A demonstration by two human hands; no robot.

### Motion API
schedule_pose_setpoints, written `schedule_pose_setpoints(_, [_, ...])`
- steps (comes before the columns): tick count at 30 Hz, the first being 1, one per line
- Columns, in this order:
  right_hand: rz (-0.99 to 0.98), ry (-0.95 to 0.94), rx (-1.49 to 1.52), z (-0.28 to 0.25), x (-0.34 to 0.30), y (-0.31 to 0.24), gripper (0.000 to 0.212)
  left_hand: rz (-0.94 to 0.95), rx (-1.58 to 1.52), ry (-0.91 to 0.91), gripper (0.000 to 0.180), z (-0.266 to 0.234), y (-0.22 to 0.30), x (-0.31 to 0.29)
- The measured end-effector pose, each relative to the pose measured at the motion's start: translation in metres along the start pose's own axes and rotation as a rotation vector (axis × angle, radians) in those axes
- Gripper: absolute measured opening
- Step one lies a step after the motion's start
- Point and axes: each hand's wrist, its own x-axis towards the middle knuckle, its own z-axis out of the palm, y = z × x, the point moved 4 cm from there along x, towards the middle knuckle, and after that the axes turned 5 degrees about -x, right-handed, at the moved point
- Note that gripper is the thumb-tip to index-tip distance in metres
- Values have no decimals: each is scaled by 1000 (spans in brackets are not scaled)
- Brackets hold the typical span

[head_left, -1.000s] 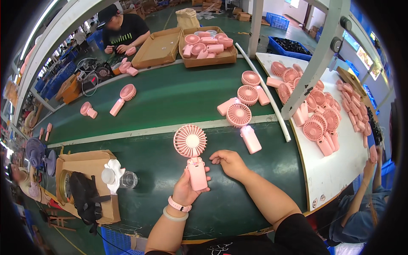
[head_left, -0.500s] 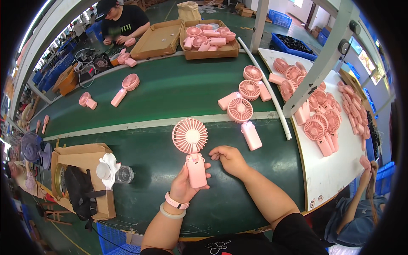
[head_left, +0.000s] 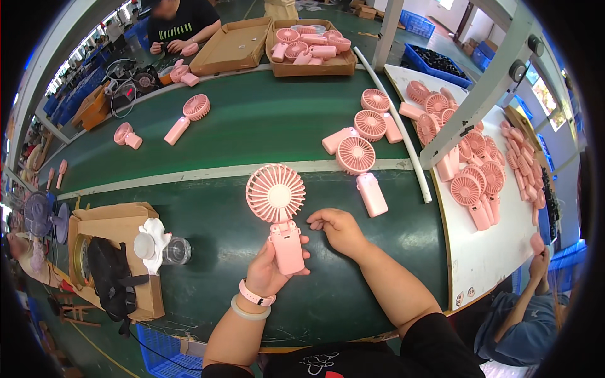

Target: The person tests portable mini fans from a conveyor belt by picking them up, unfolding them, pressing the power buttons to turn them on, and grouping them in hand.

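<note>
In my left hand (head_left: 268, 264) is a pink handheld fan (head_left: 288, 251), its round slatted head up and tilted a little left. The fingers wrap behind the handle and the thumb lies along its left side. My right hand (head_left: 340, 230) hovers just right of the fan, apart from it, with its fingers loosely curled and nothing visible in them. Beyond my right hand, a second pink fan (head_left: 372, 195) lies on the green table (head_left: 214, 302), its head toward a few more fans (head_left: 370, 125).
Two fans (head_left: 196, 107) lie at far left beyond a pale strip (head_left: 208, 171). At left are a carton (head_left: 151, 299) with a black bag (head_left: 110, 271) and a clear jar (head_left: 179, 250). A white board (head_left: 435, 236) on the right bears piled fans. A co-worker (head_left: 183, 25) sits across.
The whole view has shifted slightly. The held fan's head looks a bit larger and leans slightly more left. My right hand keeps its curled pose beside it.
</note>
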Motion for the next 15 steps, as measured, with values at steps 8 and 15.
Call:
schedule_pose_setpoints(8, [-7, -2, -12, 0, -4, 5, 30, 8, -28, -85, 54, -3, -5, -1])
schedule_pose_setpoints(15, [-20, 6, -1, 1, -3, 3, 31, 2, 1, -46, 54, 0, -4, -2])
